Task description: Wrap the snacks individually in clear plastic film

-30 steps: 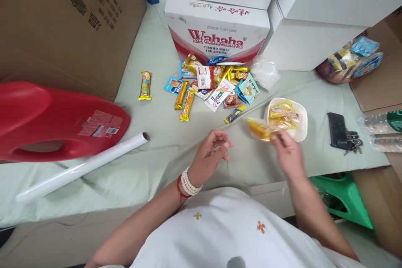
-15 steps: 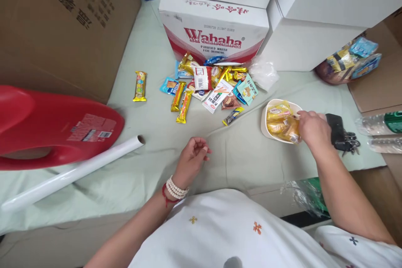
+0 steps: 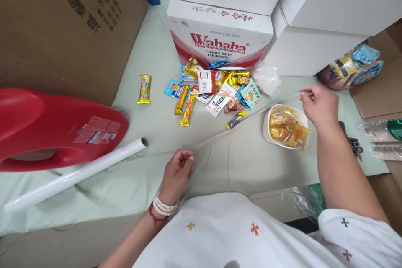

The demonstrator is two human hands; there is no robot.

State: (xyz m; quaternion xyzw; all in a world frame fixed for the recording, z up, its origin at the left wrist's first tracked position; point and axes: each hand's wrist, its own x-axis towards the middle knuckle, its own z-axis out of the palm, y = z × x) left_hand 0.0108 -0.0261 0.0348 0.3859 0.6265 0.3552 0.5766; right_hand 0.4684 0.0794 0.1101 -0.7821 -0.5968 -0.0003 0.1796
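Centrally, red "Wahaha" carton (image 3: 220, 35) lettering

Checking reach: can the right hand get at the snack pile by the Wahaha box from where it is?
Probably yes: the right hand hangs empty beside the snack pile, with only bare cloth between; the white bowl sits nearer the person.

The left hand (image 3: 176, 170) sits low in the centre of the frame, fingers curled loosely inward, holding nothing, a beaded bracelet and red cord on its wrist. The right hand (image 3: 318, 102) is raised at right of centre, forearm running down to the lower right, thumb and fingers pinched lightly together, empty.
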